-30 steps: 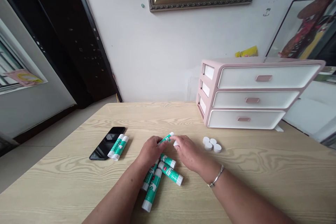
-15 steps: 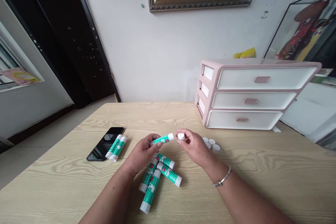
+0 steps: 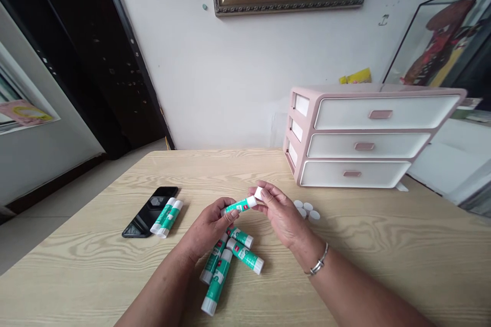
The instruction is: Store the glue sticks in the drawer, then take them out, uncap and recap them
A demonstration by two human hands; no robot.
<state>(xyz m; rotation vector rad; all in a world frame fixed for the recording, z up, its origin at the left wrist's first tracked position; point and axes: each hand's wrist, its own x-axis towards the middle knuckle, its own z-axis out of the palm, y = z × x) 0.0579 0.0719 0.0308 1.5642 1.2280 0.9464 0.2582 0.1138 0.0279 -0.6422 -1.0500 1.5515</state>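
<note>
Above tabletop (image 3: 115,276), left hand (image 3: 209,227) grips glue stick (image 3: 240,207), right hand (image 3: 280,214) pinches its white cap (image 3: 259,193).

The left hand (image 3: 209,227) and right hand (image 3: 282,214) were bare, as were both forearms (image 3: 353,291) reaching up from the bottom edge of the frame. A thin, polished silver bangle (image 3: 319,265) circled the right wrist (image 3: 307,253), at lower right of the frame.
</note>
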